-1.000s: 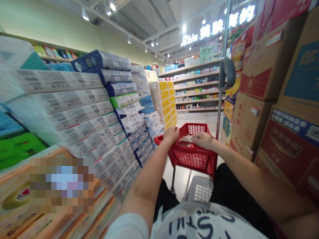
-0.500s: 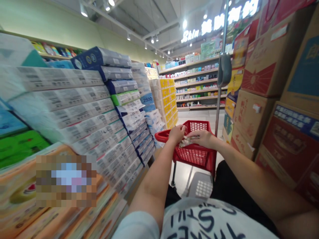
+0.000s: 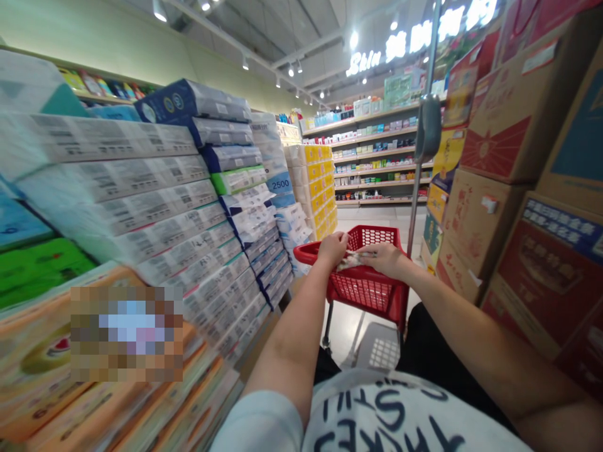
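Both hands are at the near rim of a red plastic shopping cart (image 3: 362, 299) with mesh sides. Between them lies a small, crumpled, pale patterned thing (image 3: 348, 262), perhaps cloth; its kind is too small to make out. My left hand (image 3: 333, 248) is closed, fingers curled over the left side of it. My right hand (image 3: 385, 259) reaches in from the right, its fingers closed on the other side. The fingertips are partly hidden. Below the basket, a grey lower tray (image 3: 372, 351) with a grid shows between my legs.
Stacked white tissue packs (image 3: 155, 176) and orange packs (image 3: 28, 402) line the left. Yellow-and-white packs (image 3: 318, 182) stand farther ahead. Cardboard cartons (image 3: 490, 125) pile up on the right beside a metal pole (image 3: 414, 207). Stocked shelves (image 3: 377, 150) cross the far end.
The view has shifted slightly, and the stacks at left sit a little higher in the picture. Both hands stay at the cart rim with the pale thing, moving only slightly.
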The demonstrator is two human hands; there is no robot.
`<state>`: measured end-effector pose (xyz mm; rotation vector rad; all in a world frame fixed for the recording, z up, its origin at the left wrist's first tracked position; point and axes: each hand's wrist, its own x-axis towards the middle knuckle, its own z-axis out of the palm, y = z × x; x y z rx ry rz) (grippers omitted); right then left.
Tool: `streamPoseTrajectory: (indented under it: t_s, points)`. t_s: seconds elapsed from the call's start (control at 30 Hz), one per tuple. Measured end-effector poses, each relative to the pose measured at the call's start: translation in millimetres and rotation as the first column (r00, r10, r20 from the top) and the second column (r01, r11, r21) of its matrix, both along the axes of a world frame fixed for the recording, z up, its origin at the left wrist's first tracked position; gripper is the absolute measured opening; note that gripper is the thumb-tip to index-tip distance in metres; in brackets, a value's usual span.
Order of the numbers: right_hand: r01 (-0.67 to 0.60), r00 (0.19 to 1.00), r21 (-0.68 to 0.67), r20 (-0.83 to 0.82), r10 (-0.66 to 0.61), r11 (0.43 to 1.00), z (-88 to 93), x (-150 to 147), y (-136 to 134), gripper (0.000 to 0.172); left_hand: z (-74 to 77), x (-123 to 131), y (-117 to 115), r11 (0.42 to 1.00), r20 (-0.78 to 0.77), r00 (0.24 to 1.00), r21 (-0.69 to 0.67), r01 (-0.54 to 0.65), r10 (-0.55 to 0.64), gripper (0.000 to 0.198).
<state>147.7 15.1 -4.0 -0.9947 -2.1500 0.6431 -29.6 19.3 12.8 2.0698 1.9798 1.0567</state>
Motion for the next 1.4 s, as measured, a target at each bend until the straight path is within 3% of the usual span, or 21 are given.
streamPoseTrajectory:
  t_s: [0.1,0.3,0.47,0.63,0.67,0.8,0.93,1.07,1.13,1.27,1.33,1.4]
  points:
    - [0.123,0.990,-0.029,0.071,-0.121,0.992,2.1,-1,1,0.024,-0.5,-1,1,1.000,-0.001,1.000,0.008,0.014,-0.014,0.035]
    - [-0.219,0.968,0.019,-0.120,0.219,0.976,-5.4,-1,3,0.026,-0.5,-2,1,1.000,0.019,1.000,-0.020,-0.004,0.004,0.034]
    - [-0.002,1.000,0.011,-0.018,0.002,1.000,-6.8,1,6,0.027,-0.8,-1,2,1.000,0.006,1.000,-0.010,-0.003,0.003,0.034]
    - [-0.219,0.970,0.065,-0.095,0.225,0.973,-6.8,0,2,0.025,0.2,-2,1,1.000,-0.039,0.999,0.010,0.017,-0.016,0.036]
    - [-0.217,0.971,0.063,-0.091,0.222,0.974,-6.1,0,1,0.024,0.5,-2,0,1.000,-0.055,0.998,0.008,0.008,-0.008,0.036]
    - [-0.013,0.999,0.082,0.031,0.011,0.997,-0.5,1,-3,0.025,-0.6,3,-3,0.993,-0.165,0.979,0.004,-0.121,0.120,0.039]
    - [0.083,0.982,0.254,0.142,-0.122,0.964,0.4,-4,-7,0.024,-4.2,6,-6,0.954,-0.312,0.909,-0.030,-0.299,0.276,0.043]
    - [0.087,0.958,0.476,0.201,-0.204,0.875,-5.2,-10,-14,0.025,-5.1,2,-8,0.960,-0.447,0.876,-0.113,-0.255,0.180,0.045]
    - [0.015,0.976,0.508,0.179,-0.123,0.861,-7.2,-10,-14,0.026,-4.6,-1,-9,0.966,-0.464,0.873,-0.119,-0.228,0.149,0.047]
    - [-0.139,0.990,0.395,0.042,0.134,0.908,-7.4,-5,-8,0.028,-3.2,-5,-10,0.964,-0.435,0.892,-0.162,-0.209,0.121,0.045]
    - [-0.072,0.997,0.285,0.009,0.072,0.956,-7.2,-4,-5,0.027,-2.5,-4,-11,0.963,-0.431,0.894,-0.165,-0.213,0.124,0.047]
    - [0.057,0.998,0.253,0.023,-0.065,0.966,-7.9,-4,-3,0.026,-1.8,-2,-12,0.960,-0.435,0.889,-0.162,-0.230,0.139,0.050]
